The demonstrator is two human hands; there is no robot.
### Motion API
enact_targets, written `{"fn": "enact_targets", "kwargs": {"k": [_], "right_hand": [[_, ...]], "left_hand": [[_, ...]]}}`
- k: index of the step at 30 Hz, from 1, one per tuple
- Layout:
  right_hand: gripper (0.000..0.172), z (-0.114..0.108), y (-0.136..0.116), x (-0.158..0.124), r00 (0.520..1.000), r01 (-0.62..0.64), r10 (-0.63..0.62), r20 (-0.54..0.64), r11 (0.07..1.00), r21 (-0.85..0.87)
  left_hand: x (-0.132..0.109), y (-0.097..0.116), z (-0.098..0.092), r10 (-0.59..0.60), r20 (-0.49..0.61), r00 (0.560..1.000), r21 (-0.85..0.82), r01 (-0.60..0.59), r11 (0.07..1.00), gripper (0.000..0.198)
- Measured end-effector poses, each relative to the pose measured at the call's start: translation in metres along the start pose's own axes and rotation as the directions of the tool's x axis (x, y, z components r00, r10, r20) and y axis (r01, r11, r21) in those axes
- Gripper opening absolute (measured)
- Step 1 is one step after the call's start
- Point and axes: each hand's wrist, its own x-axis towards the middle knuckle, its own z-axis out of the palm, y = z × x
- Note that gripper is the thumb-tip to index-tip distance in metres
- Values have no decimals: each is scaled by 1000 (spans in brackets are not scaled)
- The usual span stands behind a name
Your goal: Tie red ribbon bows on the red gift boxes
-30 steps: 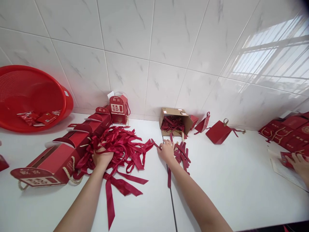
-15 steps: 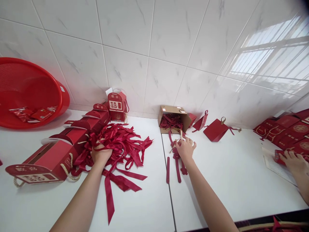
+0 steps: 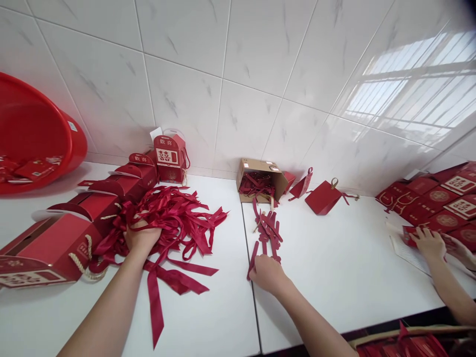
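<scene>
A heap of shiny dark red ribbons (image 3: 182, 218) lies on the white table, its tails trailing toward me. My left hand (image 3: 143, 235) is sunk into the heap's left side, closed around ribbons; most of its fingers are covered by them. Right of the heap, my right hand (image 3: 267, 272) is closed with its fingertips on the lower end of a flat dark red strip (image 3: 254, 253). Just beyond that hand lie more flat red strips (image 3: 269, 230), crossed over one another. A small cardboard box (image 3: 256, 166) on its side holds more red strips and faces me.
Red gift boxes (image 3: 89, 203) with rope handles form a row at left, and one box (image 3: 171, 156) stands upright by the wall. A red basket (image 3: 76, 144) holds packets. Folded red pouches (image 3: 323, 197) sit at the back. At right, another person's hands (image 3: 429, 243) are near stacked boxes (image 3: 439, 198).
My right hand has drawn back toward me from the strips near the box to the strip's lower end. My left hand stays in the ribbons. The view has shifted right.
</scene>
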Motion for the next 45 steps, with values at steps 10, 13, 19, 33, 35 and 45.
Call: {"fn": "enact_targets", "kwargs": {"k": [10, 13, 19, 33, 35, 45], "right_hand": [[30, -11, -9, 16, 994, -102, 103, -33, 995, 24], [19, -11, -13, 17, 995, -94, 95, -23, 995, 26], [13, -8, -12, 22, 995, -95, 96, 1, 993, 71], [8, -16, 48, 35, 962, -206, 256, -94, 908, 366], [9, -11, 48, 37, 965, -194, 246, -90, 902, 386], [18, -31, 58, 46, 990, -123, 141, 5, 845, 521]], "left_hand": [[3, -2, 2, 9, 13, 1000, 20, -9, 1000, 42], [2, -2, 2, 32, 21, 999, 21, -32, 999, 44], [1, -5, 3, 57, 34, 998, 16, -57, 998, 42], [5, -7, 6, 50, 38, 998, 52, -52, 997, 44], [7, -6, 5, 43, 57, 997, 56, -46, 997, 41], [5, -5, 2, 48, 55, 997, 43, -50, 998, 47]]}}
